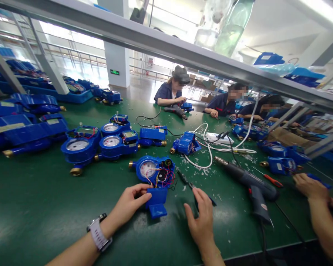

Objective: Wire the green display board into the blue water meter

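**Left hand pinning the flip cover on an opened water meter**

My left hand (130,205) is curled around the edge of the blue flip cover (157,202), seemingly to stop it shifting, since it hangs off the water meter (151,171) with the coloured wires (158,177) exposed. My right hand (201,220) is open, not gripping anything, with a black-handled tool (184,178) lying just beside it, handy there. Further right sits a hot air gun (252,188), and more blue meters (80,147) are lined up on the green bench mat (39,199) to the left.
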`<state>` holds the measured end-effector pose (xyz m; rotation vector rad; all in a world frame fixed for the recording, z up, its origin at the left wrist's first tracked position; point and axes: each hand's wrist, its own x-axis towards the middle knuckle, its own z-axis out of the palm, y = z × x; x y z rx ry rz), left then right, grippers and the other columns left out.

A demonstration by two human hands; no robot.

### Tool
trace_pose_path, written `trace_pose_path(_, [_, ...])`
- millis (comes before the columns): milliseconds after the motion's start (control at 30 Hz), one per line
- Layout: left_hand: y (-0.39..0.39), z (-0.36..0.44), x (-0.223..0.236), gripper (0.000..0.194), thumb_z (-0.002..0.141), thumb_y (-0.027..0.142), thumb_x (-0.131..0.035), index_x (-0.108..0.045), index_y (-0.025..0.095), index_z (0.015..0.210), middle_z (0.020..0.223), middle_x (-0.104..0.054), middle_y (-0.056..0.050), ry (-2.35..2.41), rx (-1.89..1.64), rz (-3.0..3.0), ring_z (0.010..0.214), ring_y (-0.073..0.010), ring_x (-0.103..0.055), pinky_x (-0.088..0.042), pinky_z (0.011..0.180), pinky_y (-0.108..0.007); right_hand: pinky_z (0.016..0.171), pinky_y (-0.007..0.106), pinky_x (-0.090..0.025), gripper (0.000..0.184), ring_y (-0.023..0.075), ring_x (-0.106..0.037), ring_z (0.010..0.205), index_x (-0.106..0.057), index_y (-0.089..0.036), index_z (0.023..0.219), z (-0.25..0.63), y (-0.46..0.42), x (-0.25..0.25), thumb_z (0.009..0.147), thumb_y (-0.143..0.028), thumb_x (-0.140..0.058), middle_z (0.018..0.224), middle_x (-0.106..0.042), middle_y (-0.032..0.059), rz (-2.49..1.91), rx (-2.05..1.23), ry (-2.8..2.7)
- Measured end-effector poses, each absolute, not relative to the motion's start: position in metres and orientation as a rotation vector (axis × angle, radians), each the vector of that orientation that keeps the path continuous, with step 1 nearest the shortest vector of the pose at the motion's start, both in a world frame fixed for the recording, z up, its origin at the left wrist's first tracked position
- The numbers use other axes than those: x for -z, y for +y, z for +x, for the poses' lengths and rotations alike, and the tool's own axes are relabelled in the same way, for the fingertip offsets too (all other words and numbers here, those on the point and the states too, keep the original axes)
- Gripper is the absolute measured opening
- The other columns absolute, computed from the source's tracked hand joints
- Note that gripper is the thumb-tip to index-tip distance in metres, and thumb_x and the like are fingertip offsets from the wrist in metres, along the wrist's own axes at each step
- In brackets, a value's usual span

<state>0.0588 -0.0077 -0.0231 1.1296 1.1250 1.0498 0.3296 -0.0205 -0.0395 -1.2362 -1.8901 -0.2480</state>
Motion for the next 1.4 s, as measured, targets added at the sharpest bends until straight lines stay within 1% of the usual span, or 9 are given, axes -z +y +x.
trace_pose_path(233, [-0.018, 0.062, 0.011, 0.042, 0.077, 0.044, -0.072, -0.070, 0.012, 0.104, 0.093, -0.075, -0.009, 1.094, -1.118, 1.111, 0.086, -0.0232, -0.067, -0.052, 0.080, -0.033, 0.098, 0.056, -0.044, 0.064, 0.0350, -0.043, 0.126, -0.031, -0.018, 0.148, 0.257, -0.051, 0.042, 0.095, -0.040, -0.059, 0.138, -0.044, 0.0171, -1.047, 0.027, -2.038])
trace_pose_path(433, [-0.038, 0.066, -0.004, 0.033, 0.087, 0.036, -0.061, -0.069, 0.019, 0.113, 0.111, -0.072, -0.010, 1.044, -1.065, 1.468, 0.098, -0.0238, -0.066, -0.050, 0.093, -0.036, 0.098, 0.050, -0.047, 0.053, 0.0299, -0.047, 0.125, -0.037, -0.026, 0.145, 0.244, -0.044, 0.049, 0.096, -0.031, -0.058, 0.138, -0.047, 0.0127, -1.129, -0.241, -1.802])
trace_pose_path(567, [-0.051, 0.066, -0.005, 0.043, 0.085, 0.029, -0.063, -0.061, 0.026, 0.127, 0.142, -0.054, -0.011, 0.869, -1.009, 1.712, 0.103, -0.0238, -0.064, -0.050, 0.096, -0.038, 0.097, 0.044, -0.049, 0.045, 0.0274, -0.054, 0.120, -0.049, -0.028, 0.135, 0.249, -0.043, 0.053, 0.093, -0.036, -0.063, 0.133, -0.055, 0.0091, -1.195, -0.629, -1.425])
trace_pose_path(667, [-0.057, 0.066, -0.005, 0.049, 0.083, 0.025, -0.066, -0.056, 0.028, 0.131, 0.151, -0.043, -0.010, 0.798, -1.015, 1.846, 0.114, -0.0256, -0.060, -0.049, 0.097, -0.036, 0.092, 0.037, -0.052, 0.048, 0.0252, -0.058, 0.114, -0.055, -0.026, 0.127, 0.249, -0.041, 0.047, 0.086, -0.043, -0.072, 0.127, -0.060, 0.0082, -1.155, -0.903, -1.059])
trace_pose_path(867, [-0.043, 0.065, -0.004, 0.023, 0.087, 0.022, -0.055, -0.062, 0.021, 0.110, 0.113, -0.065, -0.009, 1.075, -1.096, 1.778, 0.095, -0.0198, -0.063, -0.051, 0.085, -0.032, 0.078, 0.036, -0.057, 0.042, 0.0210, -0.064, 0.094, -0.067, -0.024, 0.105, 0.251, -0.029, 0.028, 0.074, -0.047, -0.082, 0.107, -0.070, 0.0053, -0.867, -1.481, -0.398])
trace_pose_path(1000, [-0.028, 0.065, 0.003, 0.033, 0.085, 0.028, -0.058, -0.060, 0.020, 0.117, 0.109, -0.069, -0.008, 1.281, -0.905, 1.600, 0.092, -0.0217, -0.064, -0.050, 0.084, -0.037, 0.084, 0.040, -0.055, 0.036, 0.0218, -0.064, 0.096, -0.072, -0.024, 0.099, 0.256, -0.028, 0.027, 0.073, -0.045, -0.083, 0.107, -0.070, 0.0052, -0.819, -1.651, -0.347])
trace_pose_path(1200, [-0.018, 0.066, 0.015, 0.050, 0.083, 0.037, -0.059, -0.054, 0.013, 0.128, 0.113, -0.069, -0.013, 0.977, -0.922, 1.228, 0.105, -0.0251, -0.063, -0.047, 0.093, -0.039, 0.093, 0.033, -0.049, 0.041, 0.0207, -0.064, 0.103, -0.073, -0.025, 0.105, 0.255, -0.038, 0.031, 0.073, -0.048, -0.084, 0.112, -0.069, 0.0076, -0.923, -1.668, -0.625])
trace_pose_path(1300, [-0.014, 0.065, 0.021, 0.061, 0.078, 0.039, -0.067, -0.051, 0.011, 0.130, 0.107, -0.069, -0.012, 0.913, -0.997, 1.072, 0.098, -0.0236, -0.064, -0.045, 0.091, -0.039, 0.104, 0.037, -0.041, 0.048, 0.0235, -0.058, 0.115, -0.071, -0.025, 0.112, 0.260, -0.037, 0.035, 0.074, -0.051, -0.082, 0.118, -0.067, 0.0065, -1.031, -1.629, -0.844])
trace_pose_path(1400, [-0.011, 0.063, 0.024, 0.059, 0.074, 0.036, -0.072, -0.054, 0.013, 0.125, 0.101, -0.067, -0.008, 0.908, -1.042, 1.022, 0.091, -0.0205, -0.063, -0.044, 0.088, -0.038, 0.109, 0.045, -0.036, 0.051, 0.0294, -0.054, 0.121, -0.070, -0.020, 0.116, 0.269, -0.032, 0.042, 0.079, -0.056, -0.075, 0.122, -0.065, 0.0102, -1.165, -1.440, -1.175])
